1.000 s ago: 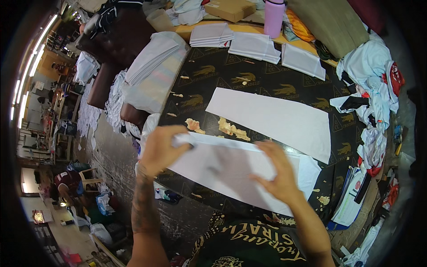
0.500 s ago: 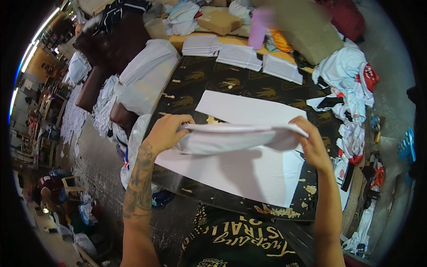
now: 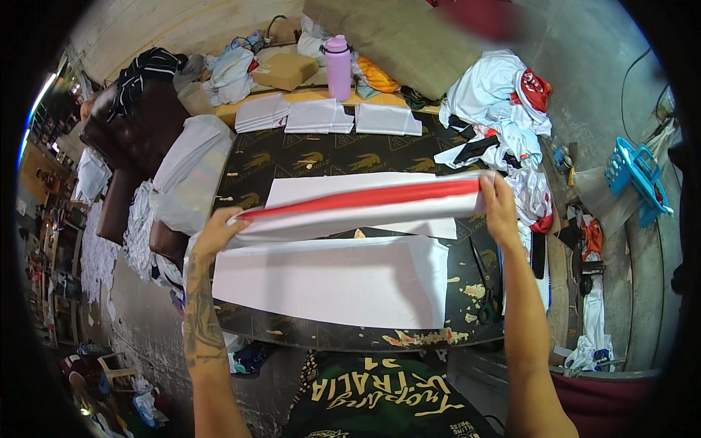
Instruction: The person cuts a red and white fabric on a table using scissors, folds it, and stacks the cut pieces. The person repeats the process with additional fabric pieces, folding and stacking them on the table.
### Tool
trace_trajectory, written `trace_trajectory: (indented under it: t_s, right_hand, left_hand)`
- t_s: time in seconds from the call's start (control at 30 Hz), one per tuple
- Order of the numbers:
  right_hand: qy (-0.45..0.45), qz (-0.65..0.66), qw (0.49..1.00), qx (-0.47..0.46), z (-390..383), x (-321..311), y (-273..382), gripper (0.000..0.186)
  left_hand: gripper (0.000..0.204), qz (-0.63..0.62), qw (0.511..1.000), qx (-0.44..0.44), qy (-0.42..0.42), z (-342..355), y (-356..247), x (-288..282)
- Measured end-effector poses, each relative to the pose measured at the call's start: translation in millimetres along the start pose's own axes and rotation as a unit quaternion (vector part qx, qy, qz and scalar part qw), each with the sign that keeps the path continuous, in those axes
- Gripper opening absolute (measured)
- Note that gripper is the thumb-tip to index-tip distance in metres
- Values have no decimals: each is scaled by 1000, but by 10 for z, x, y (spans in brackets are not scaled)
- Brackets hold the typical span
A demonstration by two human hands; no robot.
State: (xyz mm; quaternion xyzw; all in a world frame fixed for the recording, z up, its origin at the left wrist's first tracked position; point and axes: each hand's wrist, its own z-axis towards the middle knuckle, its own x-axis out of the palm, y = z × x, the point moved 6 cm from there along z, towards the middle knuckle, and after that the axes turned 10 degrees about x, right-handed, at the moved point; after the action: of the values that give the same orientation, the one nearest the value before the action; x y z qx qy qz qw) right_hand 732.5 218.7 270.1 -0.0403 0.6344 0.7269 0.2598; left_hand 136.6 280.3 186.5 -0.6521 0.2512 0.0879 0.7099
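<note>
Both forearms are slanting up from below; the left hand point(image 3: 221, 228) is gripping one end of a red-banded white cloth point(image 3: 365, 196), fingers closed narrow on it. The right hand point(image 3: 499, 207), sitting higher, is pinching the other end! The cloth is spanning tilted above the dark table point(image 3: 336, 162), where a white panel point(image 3: 328, 285) is lying nearer the body.

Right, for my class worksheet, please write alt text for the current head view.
A person's left hand and right hand hold up a white cloth piece with a red band above a dark, worn table. Two flat white pieces lie on it; beyond them are three white cloth stacks and a pink bottle.
</note>
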Motion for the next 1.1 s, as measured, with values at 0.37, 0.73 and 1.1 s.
trace_trajectory:
  t_s: [0.37, 0.73, 1.1]
  right_hand:
    - [-7, -82, 983, 162, -1299, 38, -996, 27]
    - [-53, -135, 974, 173, -17, 266, -1289, 33]
    - [34, -189, 926, 325, 778, 669, -2242, 45]
  left_hand:
    - [35, -198, 965, -94, -142, -708, 823, 468]
    - [60, 17, 986, -134, -93, 854, 1051, 413]
    - [46, 248, 966, -68, -38, 1649, 1526, 742]
